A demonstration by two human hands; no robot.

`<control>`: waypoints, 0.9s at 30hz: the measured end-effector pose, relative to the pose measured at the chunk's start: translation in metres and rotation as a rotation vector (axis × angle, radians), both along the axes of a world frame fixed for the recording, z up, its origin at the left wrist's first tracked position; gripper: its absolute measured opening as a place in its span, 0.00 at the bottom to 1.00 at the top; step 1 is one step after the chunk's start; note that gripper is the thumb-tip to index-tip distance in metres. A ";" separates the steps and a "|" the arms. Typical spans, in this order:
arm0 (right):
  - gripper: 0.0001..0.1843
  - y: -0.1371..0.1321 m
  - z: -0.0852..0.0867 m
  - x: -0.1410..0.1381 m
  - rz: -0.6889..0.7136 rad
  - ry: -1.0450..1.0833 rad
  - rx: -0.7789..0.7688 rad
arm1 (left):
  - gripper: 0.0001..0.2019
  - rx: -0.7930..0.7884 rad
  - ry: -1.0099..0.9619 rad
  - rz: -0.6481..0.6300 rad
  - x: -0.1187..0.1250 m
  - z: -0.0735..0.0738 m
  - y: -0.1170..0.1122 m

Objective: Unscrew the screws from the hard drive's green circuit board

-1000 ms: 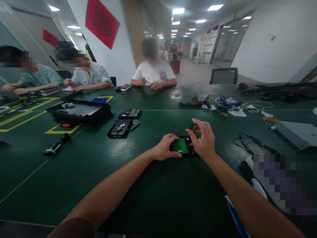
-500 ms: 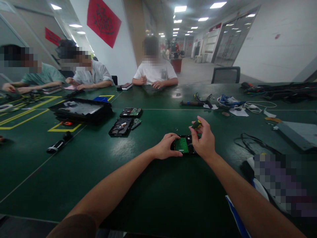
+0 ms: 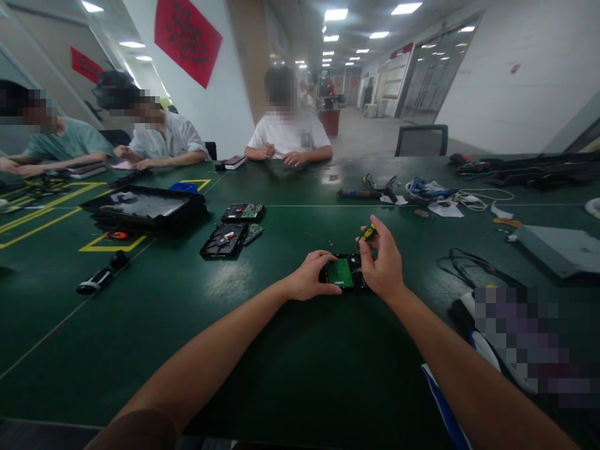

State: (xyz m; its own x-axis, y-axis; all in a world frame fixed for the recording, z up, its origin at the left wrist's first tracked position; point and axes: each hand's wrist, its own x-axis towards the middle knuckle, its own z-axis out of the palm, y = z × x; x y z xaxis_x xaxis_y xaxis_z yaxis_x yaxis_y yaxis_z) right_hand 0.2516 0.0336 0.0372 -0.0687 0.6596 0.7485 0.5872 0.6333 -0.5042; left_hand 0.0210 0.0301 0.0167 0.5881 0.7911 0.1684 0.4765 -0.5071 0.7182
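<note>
A hard drive (image 3: 340, 273) lies on the green table in front of me, its green circuit board facing up. My left hand (image 3: 313, 275) is closed round its left end, thumb along the near edge and fingers along the far edge. Above the drive's right end, my right hand (image 3: 382, 256) grips a small screwdriver (image 3: 368, 234) by its yellow and black handle. The driver's tip is too small and hidden to make out. A few tiny loose bits (image 3: 330, 243), perhaps screws, lie just beyond the drive.
More drive parts (image 3: 225, 240) and another hard drive (image 3: 244, 212) lie to the left. Farther left are a black tray (image 3: 150, 209) and a dark cylindrical object (image 3: 100, 278). Cables (image 3: 473, 199) and a grey box (image 3: 560, 250) occupy the right. Several people sit across the table.
The screwdriver's handle has turned in my right fingers and shows more yellow. My left hand keeps its hold on the hard drive. The view has shifted slightly.
</note>
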 end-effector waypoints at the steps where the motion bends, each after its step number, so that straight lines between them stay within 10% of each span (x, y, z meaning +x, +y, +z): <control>1: 0.34 0.000 0.000 0.000 0.019 0.017 -0.013 | 0.41 -0.004 0.002 0.004 0.000 0.001 0.000; 27: 0.27 -0.007 0.008 0.001 -0.001 -0.067 0.074 | 0.41 -0.012 0.010 0.001 0.001 0.001 0.000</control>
State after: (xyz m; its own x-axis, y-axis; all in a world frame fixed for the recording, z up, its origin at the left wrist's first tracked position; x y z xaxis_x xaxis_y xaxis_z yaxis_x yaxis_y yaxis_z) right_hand 0.2522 0.0268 0.0453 -0.1198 0.6024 0.7891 0.6187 0.6669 -0.4152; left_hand 0.0217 0.0296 0.0179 0.5893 0.7933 0.1530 0.4841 -0.4983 0.7193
